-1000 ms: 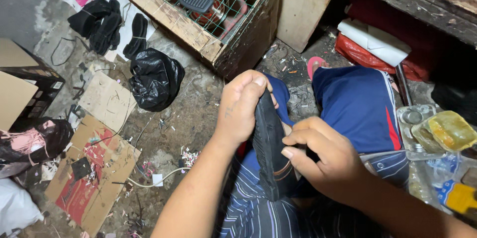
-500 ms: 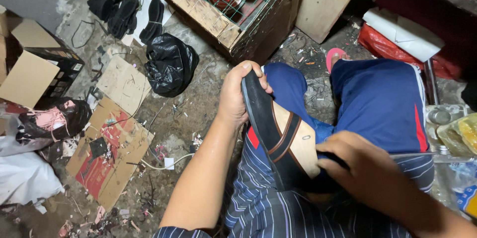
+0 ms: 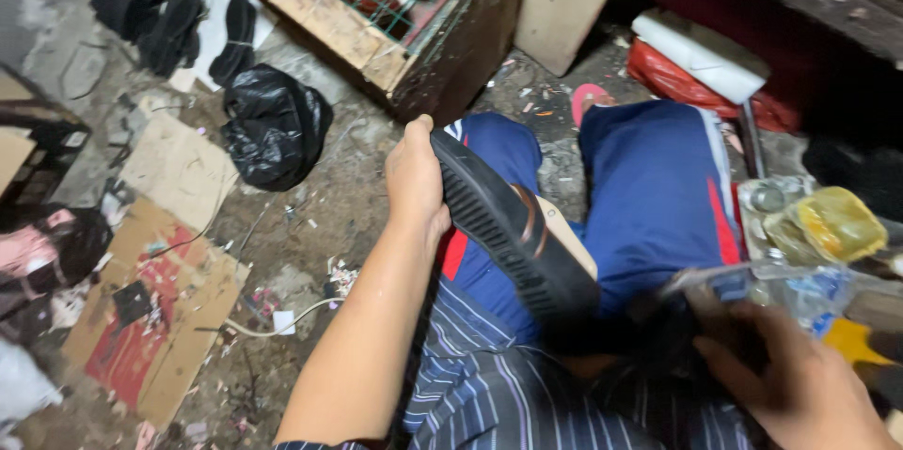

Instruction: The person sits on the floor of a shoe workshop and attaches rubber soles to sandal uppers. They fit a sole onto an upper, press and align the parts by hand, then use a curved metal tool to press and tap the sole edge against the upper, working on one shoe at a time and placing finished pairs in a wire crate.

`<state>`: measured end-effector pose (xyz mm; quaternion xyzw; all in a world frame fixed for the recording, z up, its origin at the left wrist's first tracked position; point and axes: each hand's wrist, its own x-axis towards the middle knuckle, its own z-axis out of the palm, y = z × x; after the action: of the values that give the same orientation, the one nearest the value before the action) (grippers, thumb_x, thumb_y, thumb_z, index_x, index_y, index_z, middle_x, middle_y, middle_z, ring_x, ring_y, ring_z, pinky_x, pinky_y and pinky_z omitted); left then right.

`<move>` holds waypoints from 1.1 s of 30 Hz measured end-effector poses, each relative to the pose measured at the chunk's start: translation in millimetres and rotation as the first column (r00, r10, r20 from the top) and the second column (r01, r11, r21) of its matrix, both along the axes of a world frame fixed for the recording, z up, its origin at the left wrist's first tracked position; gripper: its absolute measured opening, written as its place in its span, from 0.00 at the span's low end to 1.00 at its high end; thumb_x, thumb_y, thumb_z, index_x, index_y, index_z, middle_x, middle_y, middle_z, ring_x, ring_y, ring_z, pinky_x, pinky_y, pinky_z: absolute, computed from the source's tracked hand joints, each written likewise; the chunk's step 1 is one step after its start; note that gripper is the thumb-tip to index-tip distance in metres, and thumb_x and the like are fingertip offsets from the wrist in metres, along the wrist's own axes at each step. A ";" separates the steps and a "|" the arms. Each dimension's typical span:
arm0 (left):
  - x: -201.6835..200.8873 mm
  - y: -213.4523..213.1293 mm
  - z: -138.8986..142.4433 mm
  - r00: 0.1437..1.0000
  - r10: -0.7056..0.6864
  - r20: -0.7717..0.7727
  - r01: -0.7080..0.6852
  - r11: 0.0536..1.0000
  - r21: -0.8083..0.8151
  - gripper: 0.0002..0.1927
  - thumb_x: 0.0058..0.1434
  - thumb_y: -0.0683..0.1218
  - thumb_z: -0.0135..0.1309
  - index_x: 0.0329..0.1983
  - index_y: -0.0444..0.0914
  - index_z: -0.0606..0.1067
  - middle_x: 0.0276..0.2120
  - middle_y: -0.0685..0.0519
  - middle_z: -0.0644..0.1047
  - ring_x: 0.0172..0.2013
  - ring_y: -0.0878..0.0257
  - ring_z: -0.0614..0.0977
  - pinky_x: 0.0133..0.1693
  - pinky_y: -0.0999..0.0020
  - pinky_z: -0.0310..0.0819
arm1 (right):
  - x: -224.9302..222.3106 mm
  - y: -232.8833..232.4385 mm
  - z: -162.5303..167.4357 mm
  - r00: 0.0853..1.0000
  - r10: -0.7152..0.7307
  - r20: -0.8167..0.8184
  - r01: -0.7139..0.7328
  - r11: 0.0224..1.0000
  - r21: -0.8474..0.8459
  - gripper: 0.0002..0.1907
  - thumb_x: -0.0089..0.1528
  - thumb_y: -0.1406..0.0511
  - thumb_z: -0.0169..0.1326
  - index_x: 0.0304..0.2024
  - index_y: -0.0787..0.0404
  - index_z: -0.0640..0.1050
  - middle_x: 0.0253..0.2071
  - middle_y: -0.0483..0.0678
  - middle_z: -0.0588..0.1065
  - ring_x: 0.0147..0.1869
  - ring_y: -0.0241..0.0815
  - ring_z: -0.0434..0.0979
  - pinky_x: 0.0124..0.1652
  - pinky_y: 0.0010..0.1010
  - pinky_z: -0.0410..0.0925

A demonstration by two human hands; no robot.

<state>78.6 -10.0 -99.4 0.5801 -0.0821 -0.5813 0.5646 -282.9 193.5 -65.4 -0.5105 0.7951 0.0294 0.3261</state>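
Gripping the sandal at its toe, left hand is clenched around it, sole up over the lap. Right hand near heel, blurred; grip unclear. Looks light, flexible rubber; best held by the edges.

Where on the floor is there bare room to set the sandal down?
The bare dirt patch between the black bag, the wooden crate and the left hand holding the sandal is free. Left of it, cardboard sheets and scraps crowd the floor; on the right, bottles and jars fill the space.
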 end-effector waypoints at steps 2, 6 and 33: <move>-12.6 9.5 4.8 0.948 -0.166 0.272 0.189 0.980 -0.059 0.24 0.71 0.58 0.50 0.30 0.34 0.72 0.25 0.53 0.72 0.27 0.64 0.72 0.30 0.64 0.69 | 1.8 -1.4 6.0 0.965 0.010 0.262 0.082 0.938 -0.337 0.28 0.56 0.60 0.68 0.54 0.62 0.73 0.38 0.51 0.78 0.40 0.44 0.82 0.42 0.32 0.73; -18.3 23.5 25.2 0.659 -0.388 0.645 0.533 0.845 -0.036 0.18 0.58 0.54 0.63 0.42 0.36 0.77 0.32 0.55 0.80 0.35 0.69 0.80 0.40 0.73 0.75 | 22.8 -20.5 41.7 0.860 0.335 0.385 -0.078 0.833 -0.548 0.16 0.59 0.64 0.57 0.48 0.63 0.77 0.39 0.45 0.79 0.43 0.36 0.82 0.45 0.27 0.72; -4.6 23.3 47.5 0.891 -0.409 0.197 0.437 0.890 -0.130 0.12 0.61 0.45 0.61 0.41 0.31 0.79 0.36 0.49 0.83 0.35 0.66 0.83 0.41 0.70 0.79 | 114.8 -139.6 26.4 0.763 0.594 0.255 -0.280 0.660 -0.697 0.11 0.65 0.62 0.55 0.47 0.61 0.75 0.40 0.53 0.77 0.41 0.52 0.81 0.40 0.36 0.72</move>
<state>74.0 13.3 -51.9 0.5437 -0.3025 -0.6314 0.4628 -168.1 53.9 -39.0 -0.7609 0.5044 -0.2764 0.3004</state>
